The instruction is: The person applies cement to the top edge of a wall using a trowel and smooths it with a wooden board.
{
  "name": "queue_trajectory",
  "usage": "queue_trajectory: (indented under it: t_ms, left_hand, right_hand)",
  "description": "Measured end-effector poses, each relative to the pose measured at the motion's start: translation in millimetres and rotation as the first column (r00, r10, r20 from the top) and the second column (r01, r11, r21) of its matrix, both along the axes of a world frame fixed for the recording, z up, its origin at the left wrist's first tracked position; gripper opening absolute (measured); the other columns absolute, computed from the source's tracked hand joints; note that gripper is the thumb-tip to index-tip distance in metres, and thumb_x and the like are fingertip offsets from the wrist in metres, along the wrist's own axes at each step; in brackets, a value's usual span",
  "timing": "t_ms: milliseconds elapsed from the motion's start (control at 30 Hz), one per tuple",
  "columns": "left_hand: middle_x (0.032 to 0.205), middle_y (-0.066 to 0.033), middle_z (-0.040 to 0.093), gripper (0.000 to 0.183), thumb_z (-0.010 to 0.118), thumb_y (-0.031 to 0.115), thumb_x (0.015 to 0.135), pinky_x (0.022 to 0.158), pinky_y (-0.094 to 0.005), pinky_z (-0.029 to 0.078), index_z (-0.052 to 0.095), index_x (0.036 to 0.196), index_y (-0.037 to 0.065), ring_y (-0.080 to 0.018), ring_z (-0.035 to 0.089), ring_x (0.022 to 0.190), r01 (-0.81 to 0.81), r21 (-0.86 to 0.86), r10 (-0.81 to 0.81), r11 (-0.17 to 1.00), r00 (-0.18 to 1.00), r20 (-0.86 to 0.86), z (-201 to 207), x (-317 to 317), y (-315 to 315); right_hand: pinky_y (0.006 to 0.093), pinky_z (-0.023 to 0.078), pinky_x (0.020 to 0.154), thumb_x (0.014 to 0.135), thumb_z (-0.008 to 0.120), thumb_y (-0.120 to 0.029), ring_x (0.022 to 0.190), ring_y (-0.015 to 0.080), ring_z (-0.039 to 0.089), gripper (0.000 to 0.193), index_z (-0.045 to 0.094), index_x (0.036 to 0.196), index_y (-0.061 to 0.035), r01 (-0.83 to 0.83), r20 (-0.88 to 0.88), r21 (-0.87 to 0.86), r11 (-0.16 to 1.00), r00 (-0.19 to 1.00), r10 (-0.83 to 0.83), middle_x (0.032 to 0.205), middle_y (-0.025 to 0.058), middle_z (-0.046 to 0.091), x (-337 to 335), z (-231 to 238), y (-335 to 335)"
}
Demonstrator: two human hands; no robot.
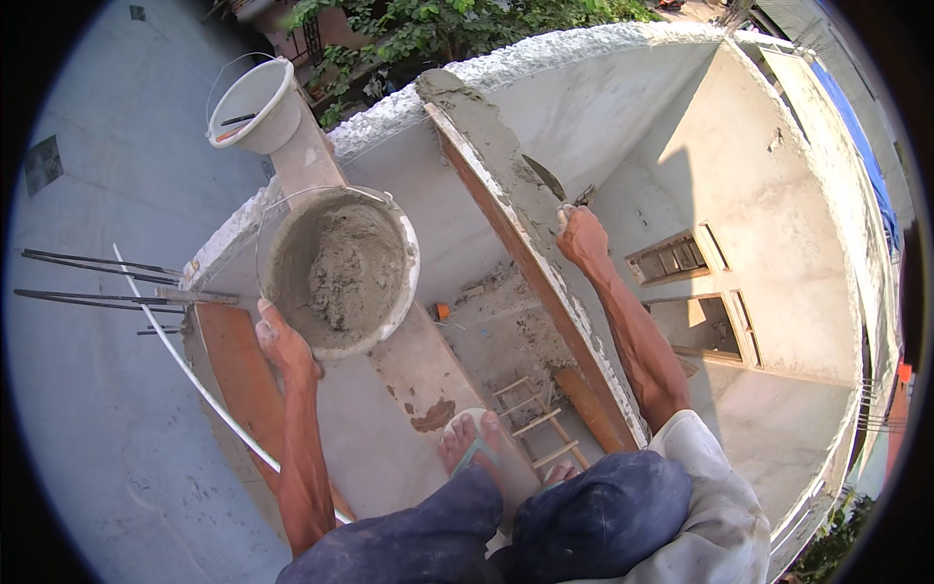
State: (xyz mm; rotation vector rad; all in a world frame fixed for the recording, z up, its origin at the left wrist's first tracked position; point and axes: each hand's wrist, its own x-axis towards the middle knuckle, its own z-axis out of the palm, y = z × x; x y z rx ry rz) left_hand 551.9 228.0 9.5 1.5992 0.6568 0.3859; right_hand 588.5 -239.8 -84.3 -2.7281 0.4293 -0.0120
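Because the lens bends everything toward its rim, we cannot make out much of the ground below, and our own knees hide part of the ledge [428,375] we stand on; only our toes in one sandal [474,450] show clearly, the other foot being mostly covered. The trowel [545,178] is partly hidden too: its handle sits inside our right hand [582,237], whose fingers are closed around it, and only the blade shows, lying against the mortared top of the wall [506,195]. That arm reaches forward and up, nearly straight, from the lower right. Our left arm stretches ahead from the lower edge, and the left hand [282,341] grips the near rim of the bucket [339,268], thumb over the edge; the fingers underneath are out of sight. We count two buckets: this one, holding grey mortar [345,268], rests on the ledge just beside the wall, and a second, white bucket [256,105] stands farther off on a post. Several steel rods [97,282] jut out at left, and one small ladder [530,423] lies below.
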Motion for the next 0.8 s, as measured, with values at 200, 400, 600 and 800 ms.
queue_trajectory:
  t_ms: [200, 400, 600, 800]
  left_hand:
    - [0.088, -0.0061, 0.049, 0.051, 0.045, 0.049, 0.106, 0.072, -0.0332, 0.044, 0.049, 0.094, -0.001, -0.0151, 0.046, 0.079, -0.023, 0.316, 0.038, 0.949, 0.998, -0.041, 2, -6, 23]
    - [0.083, -0.0045, 0.046, 0.048, 0.05, 0.046, 0.105, 0.074, -0.0325, 0.042, 0.046, 0.09, 0.001, -0.0137, 0.044, 0.077, -0.041, 0.47, 0.008, 0.882, 0.997, 0.071, 6, -16, -21]
    - [0.082, -0.0038, 0.048, 0.042, 0.058, 0.041, 0.103, 0.07, -0.0323, 0.043, 0.047, 0.093, 0.001, -0.0124, 0.045, 0.075, -0.004, 0.57, -0.103, 0.821, 0.982, 0.156, 29, -19, -62]
    - [0.083, -0.0042, 0.048, 0.039, 0.059, 0.037, 0.103, 0.07, -0.0317, 0.043, 0.047, 0.093, 0.001, -0.0119, 0.045, 0.076, 0.055, 0.533, -0.147, 0.845, 0.98, 0.132, 42, -17, -61]
  right_hand:
    - [0.0479, 0.055, 0.082, 0.089, 0.068, -0.021, 0.097, 0.0408, 0.066, 0.036, 0.061, 0.119, -0.0022, -0.241, 0.31, 0.31, 0.92, 0.94, 0.142, 0.109, 0.0208, 0.067, -33, 74, 46]
    - [0.0392, 0.055, 0.069, 0.086, 0.068, -0.018, 0.088, 0.0288, 0.069, 0.029, 0.064, 0.11, -0.0036, -0.644, 0.163, -0.171, 0.746, 0.728, 0.666, 0.097, 0.013, 0.067, -57, 175, 83]
    - [0.0397, 0.055, 0.065, 0.08, 0.061, -0.009, 0.076, 0.029, 0.07, 0.011, 0.069, 0.085, -0.0034, -0.675, -0.087, -0.521, 0.522, 0.651, 0.754, 0.08, 0.0155, 0.067, -38, 216, 125]
    - [0.0432, 0.057, 0.062, 0.072, 0.065, -0.009, 0.07, 0.034, 0.071, 0.009, 0.07, 0.068, -0.002, -0.868, -0.27, -0.231, 0.44, 0.492, 0.828, 0.067, 0.0188, 0.066, -40, 264, 134]
